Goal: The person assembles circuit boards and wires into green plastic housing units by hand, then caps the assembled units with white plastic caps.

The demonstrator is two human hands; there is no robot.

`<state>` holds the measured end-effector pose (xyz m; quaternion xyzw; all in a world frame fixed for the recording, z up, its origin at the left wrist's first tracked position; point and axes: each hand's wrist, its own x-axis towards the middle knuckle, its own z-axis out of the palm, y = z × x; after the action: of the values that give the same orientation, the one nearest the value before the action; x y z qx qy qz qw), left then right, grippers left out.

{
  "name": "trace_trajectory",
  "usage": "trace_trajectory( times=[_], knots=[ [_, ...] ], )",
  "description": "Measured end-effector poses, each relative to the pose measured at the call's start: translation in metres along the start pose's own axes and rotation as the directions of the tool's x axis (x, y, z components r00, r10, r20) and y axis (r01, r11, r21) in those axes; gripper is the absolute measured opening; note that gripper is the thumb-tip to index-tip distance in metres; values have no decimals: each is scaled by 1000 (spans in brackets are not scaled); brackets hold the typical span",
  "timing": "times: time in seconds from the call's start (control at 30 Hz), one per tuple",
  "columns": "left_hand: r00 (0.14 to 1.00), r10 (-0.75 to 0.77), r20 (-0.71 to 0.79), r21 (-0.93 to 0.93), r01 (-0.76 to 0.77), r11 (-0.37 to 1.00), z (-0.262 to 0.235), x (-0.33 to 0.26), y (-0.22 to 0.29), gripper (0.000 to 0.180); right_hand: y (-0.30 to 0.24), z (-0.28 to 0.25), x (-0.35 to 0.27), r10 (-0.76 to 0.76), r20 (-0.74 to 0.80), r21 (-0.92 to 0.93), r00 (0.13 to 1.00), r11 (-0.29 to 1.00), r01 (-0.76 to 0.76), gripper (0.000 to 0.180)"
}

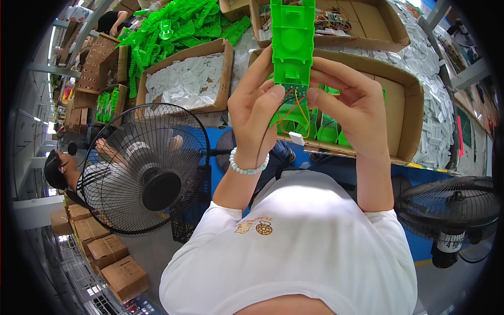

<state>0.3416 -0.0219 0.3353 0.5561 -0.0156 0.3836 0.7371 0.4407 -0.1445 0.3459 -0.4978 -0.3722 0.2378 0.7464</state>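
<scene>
At twelve o'clock, up high in the middle of the view, a bright green plastic piece [292,39] is held by two hands. It is long and flat, with a round dip in it, and it runs up past the top edge. The left hand [255,107] wraps around its lower left side, with the thumb pressed on the bottom of the piece. The right hand [350,102] holds the lower right side the same way, thumb tip on the bottom edge. Both hands are closed on the piece, not spread wide.

Thin red and yellow wires [296,113] hang down in loops from the bottom of the piece, between the two thumbs. A small white plug [296,138] sits at the end of the wires, just below the hands.

A bead bracelet [249,166] goes around the left wrist. The person wears a white shirt [294,247], which fills the six o'clock part.

Behind the hands is a big cardboard box [407,100] with more green parts inside. At eleven o'clock another cardboard box [189,79] holds white bits, and a pile of green plastic parts [178,26] lies beyond it. At nine o'clock stands a black fan [149,168], with another person seated behind it. A second black fan [451,210] stands at four o'clock. Brown cartons [105,252] are stacked at eight o'clock.
</scene>
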Motion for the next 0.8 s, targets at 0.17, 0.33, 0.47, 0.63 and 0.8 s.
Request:
trace_trajectory(
  times=[0.17, 0.33, 0.47, 0.63, 0.8],
  knots=[
    [998, 41, 40, 120, -46, 992, -2, -5, 2, 63, 1, 8, -3, -17, -43, -114, 999, 993, 12, 39],
    [993, 115, 19, 206, -117, 972, 0, -9, -2, 64, 1, 12, -5, -44, -52, -147, 998, 988, 36, 37],
    [991, 135, -9, 228, -129, 965, 3, -10, -2, 62, 0, 13, -7, -31, -42, -149, 999, 989, 25, 36],
    [990, 138, -24, 238, -128, 963, 4, -11, -2, 63, 4, 14, -9, -77, -44, -162, 996, 984, 69, 35],
    [978, 211, -3, 271, -202, 941, 0, -11, -6, 61, 5, 13, -9, -95, -30, -216, 995, 973, 86, 34]
  ],
)
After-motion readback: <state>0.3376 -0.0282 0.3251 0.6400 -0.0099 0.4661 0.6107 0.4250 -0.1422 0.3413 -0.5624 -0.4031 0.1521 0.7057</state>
